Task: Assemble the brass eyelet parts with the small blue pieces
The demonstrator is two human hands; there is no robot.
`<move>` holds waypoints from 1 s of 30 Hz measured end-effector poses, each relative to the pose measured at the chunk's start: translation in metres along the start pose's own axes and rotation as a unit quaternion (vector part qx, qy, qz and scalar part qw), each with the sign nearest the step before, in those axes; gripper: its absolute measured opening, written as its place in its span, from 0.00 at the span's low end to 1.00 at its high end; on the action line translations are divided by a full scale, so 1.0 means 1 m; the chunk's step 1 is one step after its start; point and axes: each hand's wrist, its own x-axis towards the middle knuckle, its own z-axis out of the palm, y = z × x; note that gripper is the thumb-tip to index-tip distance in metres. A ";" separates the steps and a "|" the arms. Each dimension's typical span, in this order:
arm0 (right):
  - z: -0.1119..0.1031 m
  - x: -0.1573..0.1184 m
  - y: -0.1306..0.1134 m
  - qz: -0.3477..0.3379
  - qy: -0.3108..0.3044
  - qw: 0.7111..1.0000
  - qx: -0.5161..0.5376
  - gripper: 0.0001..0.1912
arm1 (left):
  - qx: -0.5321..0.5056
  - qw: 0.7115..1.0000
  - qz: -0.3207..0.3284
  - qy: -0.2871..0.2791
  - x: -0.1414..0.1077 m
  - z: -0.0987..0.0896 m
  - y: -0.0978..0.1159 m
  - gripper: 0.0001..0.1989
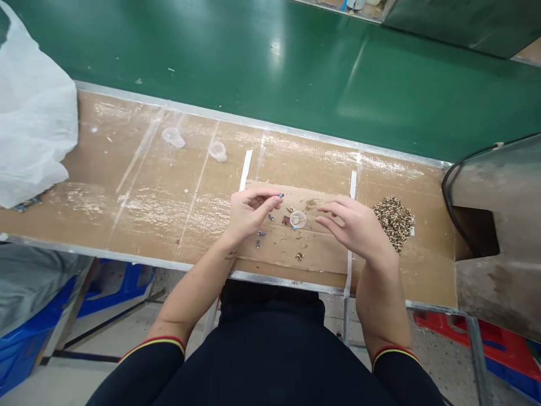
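Pinching a small blue piece (281, 195) between thumb and fingertips, the left hand (251, 214) angles inward over the left edge of a cardboard sheet (325, 248), palm partly showing. Facing it, the right hand (357, 225) has its back turned up and wrist bent inward, thumb and forefinger parted by a narrow gap (both forearms slant in over the table's near edge, bare below short dark sleeves). Between the hands, a small clear cup (298, 219) sits on the sheet, reddish-brown bits (286, 220) just beside it. More blue pieces (261, 233) lie near the left hand. Past the right hand spreads a heap of small parts (393, 223); farther left rest two translucent containers (217, 151).
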 end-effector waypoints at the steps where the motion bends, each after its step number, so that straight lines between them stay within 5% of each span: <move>1: 0.001 0.006 0.002 -0.007 -0.021 1.000 0.003 0.09 | -0.006 1.000 -0.009 -0.005 0.001 0.000 -0.001 0.12; 12: 0.031 0.000 0.012 -0.019 -0.034 0.995 0.087 0.08 | -0.054 0.994 -0.058 -0.071 0.001 0.002 -0.004 0.15; 20: 0.032 0.003 0.003 -0.035 0.015 0.997 0.068 0.08 | -0.060 0.994 -0.069 -0.065 0.001 0.001 -0.005 0.14; 30: 0.033 0.002 0.009 -0.042 -0.008 0.997 0.064 0.10 | -0.064 0.993 -0.078 -0.068 -0.001 0.002 -0.001 0.13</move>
